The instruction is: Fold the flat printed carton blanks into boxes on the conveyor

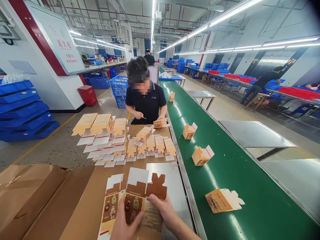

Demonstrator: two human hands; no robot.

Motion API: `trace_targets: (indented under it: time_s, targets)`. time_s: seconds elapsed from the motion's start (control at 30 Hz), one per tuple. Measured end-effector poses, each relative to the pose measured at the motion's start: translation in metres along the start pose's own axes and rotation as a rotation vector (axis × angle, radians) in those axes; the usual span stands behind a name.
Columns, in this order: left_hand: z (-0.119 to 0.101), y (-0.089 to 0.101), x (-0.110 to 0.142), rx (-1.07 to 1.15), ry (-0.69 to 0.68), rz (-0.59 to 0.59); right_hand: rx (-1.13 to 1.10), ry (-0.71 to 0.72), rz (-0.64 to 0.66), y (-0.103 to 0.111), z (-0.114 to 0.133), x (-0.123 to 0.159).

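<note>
An unfolded printed carton (140,196), brown and tan with a white flap, is between my two hands above the near end of the worktable. My left hand (123,220) grips its lower left side, the thumb across the front panel. On the right side of the carton, my right hand (163,210) pinches its edge with the thumb on top. Just left of it lies a flat carton blank (108,208), partly covered by my left hand. Farther up the table, several folded cartons (150,143) stand with their flaps open.
Stacked cartons (100,133) rise at the table's far left. A green conveyor belt (225,170) runs along the right, carrying several spaced cartons (220,200). A co-worker (146,100) sits across the table, handling a carton (160,123). A big brown cardboard box (30,200) stands at the near left.
</note>
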State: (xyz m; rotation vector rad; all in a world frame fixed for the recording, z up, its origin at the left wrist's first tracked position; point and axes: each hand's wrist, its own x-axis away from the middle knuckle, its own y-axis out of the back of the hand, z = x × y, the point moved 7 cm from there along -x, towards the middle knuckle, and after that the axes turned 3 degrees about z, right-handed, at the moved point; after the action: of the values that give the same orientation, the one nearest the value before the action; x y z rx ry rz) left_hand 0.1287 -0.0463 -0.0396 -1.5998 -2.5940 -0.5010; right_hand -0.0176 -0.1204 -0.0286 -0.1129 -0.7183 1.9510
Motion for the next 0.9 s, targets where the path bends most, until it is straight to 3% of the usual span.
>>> trace_targets:
  time_s: [0.13,0.23,0.4,0.5,0.6,0.73,0.8,0.9]
  targets:
    - [-0.047,-0.061,0.033,0.195,-0.258,0.158,-0.067,0.229,0.066,-0.01,0.035,0.018]
    - [-0.063,-0.088,0.051,0.244,-0.379,0.215,-0.042,0.383,0.027,-0.004,0.055,0.028]
    - [-0.081,-0.067,0.053,0.129,-0.548,-0.019,-0.088,0.385,-0.001,0.005,0.049,0.044]
    - [-0.089,-0.064,0.05,0.09,-0.56,0.041,-0.089,0.375,0.011,0.006,0.036,0.051]
    - [-0.086,-0.071,0.049,0.06,-0.467,0.092,0.019,0.427,-0.106,0.017,0.032,0.056]
    - [-0.076,-0.072,0.046,0.114,-0.364,-0.026,0.1,0.537,-0.207,0.029,0.044,0.061]
    - [-0.073,-0.071,0.041,0.075,-0.371,-0.064,0.266,0.571,-0.188,0.026,0.055,0.06]
    - [-0.07,-0.076,0.029,-0.056,-0.459,0.024,0.576,0.513,-0.189,0.023,0.066,0.049]
